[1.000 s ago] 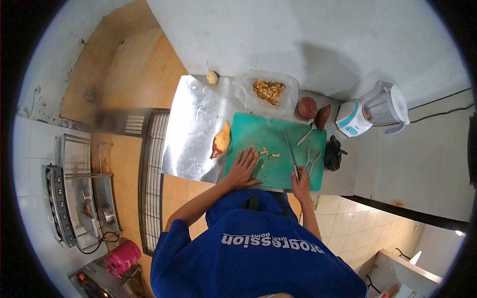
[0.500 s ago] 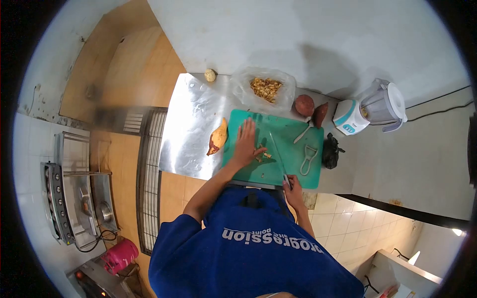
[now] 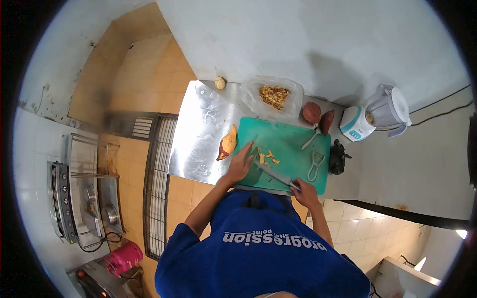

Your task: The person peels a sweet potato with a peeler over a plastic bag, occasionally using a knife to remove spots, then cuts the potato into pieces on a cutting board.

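My right hand (image 3: 306,193) is closed round the handle of a knife (image 3: 275,175), whose blade points left, low over the green cutting board (image 3: 290,134). At the board's left edge is my left hand (image 3: 240,167), fingers stretched out and holding nothing. Small yellowish pieces (image 3: 269,157) lie on the board between the hand and the blade. Left of the board, on the steel table, rests a partly peeled sweet potato (image 3: 227,143) with reddish skin at its lower end. A peeler (image 3: 315,166) and a pale-handled utensil (image 3: 309,140) lie on the board's right side.
Behind the board sits a clear plastic bag (image 3: 252,102) with chopped pieces (image 3: 274,97). Two reddish sweet potatoes (image 3: 311,113) are beside it. A black plastic bag (image 3: 339,158) and a blender (image 3: 357,123) stand at right. A small pale round item (image 3: 219,83) is at the back left.
My left hand has drawn back toward the board's near left edge, uncovering the pieces. The knife has swung down from pointing away to pointing left. The whole view has shifted slightly.
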Motion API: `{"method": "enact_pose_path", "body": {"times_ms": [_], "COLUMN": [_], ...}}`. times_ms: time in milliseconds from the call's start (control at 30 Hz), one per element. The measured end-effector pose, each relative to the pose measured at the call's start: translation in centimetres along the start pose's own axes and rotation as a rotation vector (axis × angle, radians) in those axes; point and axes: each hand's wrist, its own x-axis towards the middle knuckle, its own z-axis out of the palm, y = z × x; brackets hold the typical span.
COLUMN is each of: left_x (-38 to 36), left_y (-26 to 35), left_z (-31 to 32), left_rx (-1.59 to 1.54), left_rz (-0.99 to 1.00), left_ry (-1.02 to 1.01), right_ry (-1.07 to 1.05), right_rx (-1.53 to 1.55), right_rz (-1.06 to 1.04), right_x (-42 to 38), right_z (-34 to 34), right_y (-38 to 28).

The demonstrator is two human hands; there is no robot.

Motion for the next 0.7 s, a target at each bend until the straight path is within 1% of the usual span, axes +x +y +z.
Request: {"method": "enact_pose_path", "body": {"times_ms": [67,100,167,200,267,300,367,467,500,567,667,700], "left_x": [0.7,1.0,1.5,1.7,2.1,2.0,1.9,1.3,1.3,1.4,1.4,1.5], "left_y": [0.5,0.6,0.9,0.7,0.3,0.1,-0.5,-1.1,-1.2,-1.4,-1.6,-1.7], "left_z": [0.2,0.2,0.2,0.3,0.2,0.2,-0.1,-0.1,-0.1,0.0,0.6,0.7], "left_rx": [-0.019,-0.038,-0.055,-0.043,-0.030,-0.038,-0.044,-0.032,-0.018,-0.004,0.021,0.014], "left_rz": [0.022,0.053,0.085,0.091,0.106,0.081,0.058,0.053,0.047,0.044,0.023,0.020], "left_ry": [0.013,0.035,0.057,0.073,0.085,0.078,0.070,0.062,0.058,0.051,0.018,0.003], "right_ry": [0.110,0.111,0.220,0.224,0.154,0.160,0.076,0.047,0.045,0.079,0.112,0.101], "right_rx": [0.044,0.041,0.113,0.113,0.250,0.252,0.161,0.197,0.197,0.102,0.056,0.032], "right_rz": [0.149,0.150,0.137,0.136,0.069,0.068,-0.001,0.063,0.064,-0.008,-0.021,0.003], "right_x": [1.7,2.0,2.6,2.4,1.2,0.4,-1.5,-3.8,-4.4,-5.2,-4.9,-4.3], "right_z": [-0.2,0.0,0.3,0.3,0.2,0.3,0.5,-0.2,-0.3,-0.3,-0.8,-0.7], "right_y": [-1.3,-1.3,-1.5,-1.5,-1.8,-1.6,-0.6,-0.3,0.2,1.0,0.5,0.7]}}
